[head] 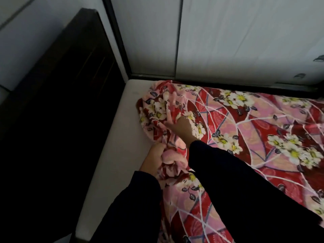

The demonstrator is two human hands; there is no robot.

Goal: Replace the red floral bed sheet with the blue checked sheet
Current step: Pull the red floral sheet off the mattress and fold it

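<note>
step: stripping red floral sheet (245, 130) | sheet: bunched off bed's far-left corner, mattress (112, 155) bare along left edge | left grip (154, 159): clutched the bunch | right grip (182, 126): fingers dug into a fold | advice: gather low, hand over hand, towards the middle

- One wide-angle camera, worn on the head, looks forward and steeply down at a bed's bare mattress corner (133, 85).
- Close range: sleeved arms (245, 190) reach in from the bottom edge toward that corner.
- Dark headboard (57, 88) left of the corner, pale wall (228, 37) behind it, red floral sheet (263, 120) to its right.
</note>
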